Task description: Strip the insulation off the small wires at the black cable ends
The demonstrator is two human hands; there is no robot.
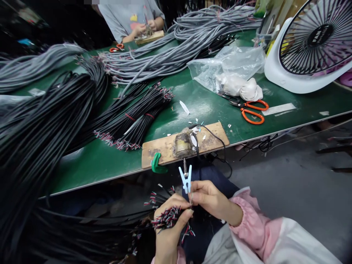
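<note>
My left hand is closed around a bundle of thin black cables, whose cut ends show red, white and black wires. Its thumb and forefinger reach toward the fingers of my right hand. Those right fingers are pinched on a thin wire end, partly hidden, just under a light-blue clothespin. The clothespin sits at the tip of a metal shaft. That shaft points out from a small grimy motor on a wooden board, which overhangs the table edge.
A green clamp grips the board at the green table. Black cable bundles and grey cables cover the left and back. Orange-handled scissors, a plastic bag and a fan lie right. A co-worker sits opposite.
</note>
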